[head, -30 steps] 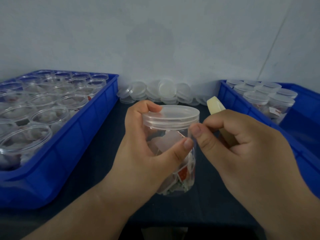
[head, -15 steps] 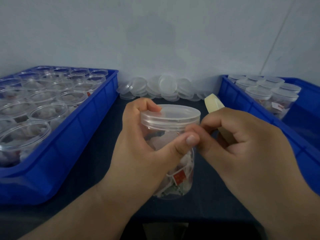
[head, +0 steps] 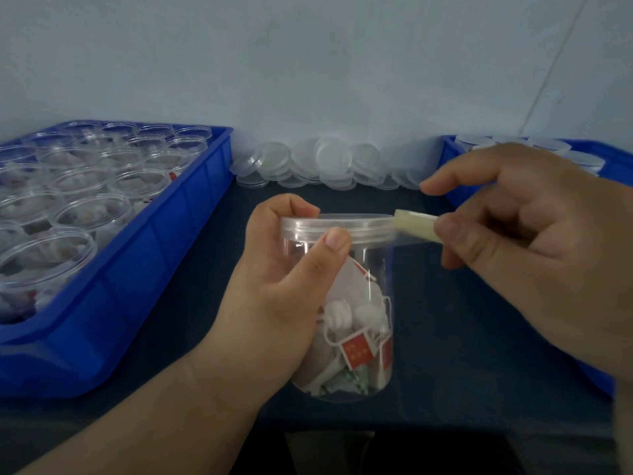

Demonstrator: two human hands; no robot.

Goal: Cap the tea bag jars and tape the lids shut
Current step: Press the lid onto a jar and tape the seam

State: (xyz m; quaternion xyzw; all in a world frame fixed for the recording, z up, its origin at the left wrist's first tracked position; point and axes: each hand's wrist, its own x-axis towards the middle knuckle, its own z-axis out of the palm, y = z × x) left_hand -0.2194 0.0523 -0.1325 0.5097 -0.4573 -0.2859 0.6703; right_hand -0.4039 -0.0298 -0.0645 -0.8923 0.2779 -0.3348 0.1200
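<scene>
My left hand (head: 274, 296) grips a clear plastic jar (head: 359, 323) of tea bags with red tags, held above the dark table. A clear lid (head: 337, 223) sits on the jar, and my left thumb presses just under its rim. My right hand (head: 520, 241) holds a pale roll of tape (head: 416, 225) at the jar's right side. A clear strip of tape (head: 407, 241) stretches from the roll to the lid's edge.
A blue tray (head: 147, 269) on the left holds several open jars with tea bags. A pile of loose clear lids (head: 318, 166) lies against the back wall. Capped jars (head: 579, 159) stand in a blue tray (head: 455, 180) on the right.
My right hand has moved away to the right with the roll, drawing a strip of tape out from the lid. The left thumb has shifted up to the lid's rim.
</scene>
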